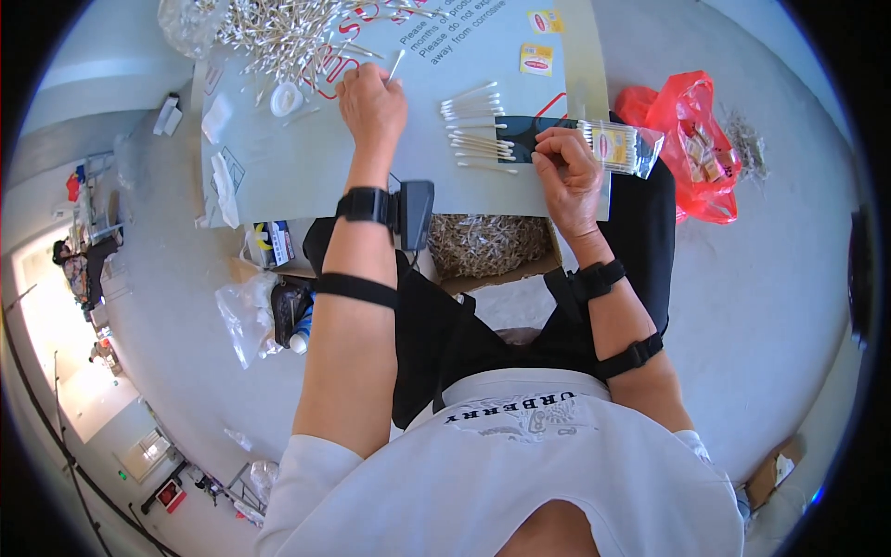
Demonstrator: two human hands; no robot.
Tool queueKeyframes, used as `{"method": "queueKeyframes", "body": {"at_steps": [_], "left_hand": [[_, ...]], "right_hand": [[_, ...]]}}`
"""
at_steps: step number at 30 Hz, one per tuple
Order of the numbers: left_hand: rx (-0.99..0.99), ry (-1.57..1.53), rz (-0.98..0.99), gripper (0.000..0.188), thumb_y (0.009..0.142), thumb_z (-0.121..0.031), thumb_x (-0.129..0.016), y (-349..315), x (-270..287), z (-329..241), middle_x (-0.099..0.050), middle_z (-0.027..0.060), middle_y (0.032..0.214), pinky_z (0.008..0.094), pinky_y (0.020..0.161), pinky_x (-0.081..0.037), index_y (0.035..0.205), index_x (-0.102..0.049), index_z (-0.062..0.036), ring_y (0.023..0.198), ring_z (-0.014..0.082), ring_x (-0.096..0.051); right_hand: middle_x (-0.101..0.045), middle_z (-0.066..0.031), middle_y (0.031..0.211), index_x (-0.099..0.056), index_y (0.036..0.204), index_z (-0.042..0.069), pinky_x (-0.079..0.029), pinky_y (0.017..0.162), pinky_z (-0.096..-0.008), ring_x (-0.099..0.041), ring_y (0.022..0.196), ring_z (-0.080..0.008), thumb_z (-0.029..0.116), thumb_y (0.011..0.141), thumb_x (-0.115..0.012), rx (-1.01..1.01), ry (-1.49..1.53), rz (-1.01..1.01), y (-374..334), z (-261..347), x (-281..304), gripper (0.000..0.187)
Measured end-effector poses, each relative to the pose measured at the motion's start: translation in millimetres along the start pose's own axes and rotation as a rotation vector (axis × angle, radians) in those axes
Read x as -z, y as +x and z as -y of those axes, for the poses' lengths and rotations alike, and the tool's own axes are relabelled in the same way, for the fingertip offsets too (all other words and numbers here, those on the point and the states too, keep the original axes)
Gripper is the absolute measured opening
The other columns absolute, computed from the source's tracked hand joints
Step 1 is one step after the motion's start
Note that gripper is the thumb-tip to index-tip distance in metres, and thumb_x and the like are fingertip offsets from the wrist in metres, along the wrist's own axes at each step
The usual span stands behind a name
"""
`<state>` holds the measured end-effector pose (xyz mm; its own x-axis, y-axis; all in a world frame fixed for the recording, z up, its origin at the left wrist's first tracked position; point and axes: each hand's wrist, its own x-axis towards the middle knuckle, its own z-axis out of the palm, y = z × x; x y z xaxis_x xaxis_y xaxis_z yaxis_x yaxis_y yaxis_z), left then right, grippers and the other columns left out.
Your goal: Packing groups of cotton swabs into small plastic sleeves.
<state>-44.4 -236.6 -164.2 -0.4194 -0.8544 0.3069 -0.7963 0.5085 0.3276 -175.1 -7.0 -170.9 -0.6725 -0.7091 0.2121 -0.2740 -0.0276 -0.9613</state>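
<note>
My left hand is over the far part of the board, its fingers pinched on one cotton swab. To the right, my right hand rests with curled fingers at the edge of a dark rectangular patch. What those fingers hold, if anything, is hidden. Touching or just beside them lies a clear plastic packet of cotton swabs with a yellow-and-white label. Between my hands, several loose swabs lie roughly side by side, some overlapping the dark patch. A big heap of swabs covers the far left.
The printed grey board carries two small yellow labels, a white ring-shaped piece and crumpled white scraps. Beneath its near edge sits a cardboard box of swabs. A red plastic bag stands right; clear bags lie left.
</note>
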Motion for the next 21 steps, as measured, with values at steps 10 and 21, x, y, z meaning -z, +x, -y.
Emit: {"method": "queueKeyframes", "body": {"at_steps": [10, 21], "left_hand": [[-0.273, -0.230, 0.179, 0.001, 0.075, -0.011, -0.067, 2, -17, -42, -0.061, 0.0094, 0.083, 0.0436, 0.075, -0.047, 0.076, -0.066, -0.0112, 0.088, 0.0328, -0.056], [-0.185, -0.635, 0.014, 0.037, 0.096, -0.023, -0.051, -86, 6, -51, -0.049, 0.0173, 0.132, 0.0405, 0.103, -0.038, 0.126, -0.053, -0.0008, 0.121, 0.0338, -0.048]], "right_hand": [[-0.060, -0.0061, 0.092, -0.058, 0.084, 0.000, -0.047, 0.066, -0.0228, -0.056, 0.074, -0.0114, -0.008, 0.079, -0.063, -0.007, 0.016, -0.006, 0, 0, -1, 0.010], [-0.056, -0.0137, 0.123, -0.056, 0.116, -0.004, -0.044, 0.096, -0.0297, -0.055, 0.110, -0.0207, 0.006, 0.098, -0.051, 0.024, 0.164, -0.224, 6, 2, -31, 0.022]]}}
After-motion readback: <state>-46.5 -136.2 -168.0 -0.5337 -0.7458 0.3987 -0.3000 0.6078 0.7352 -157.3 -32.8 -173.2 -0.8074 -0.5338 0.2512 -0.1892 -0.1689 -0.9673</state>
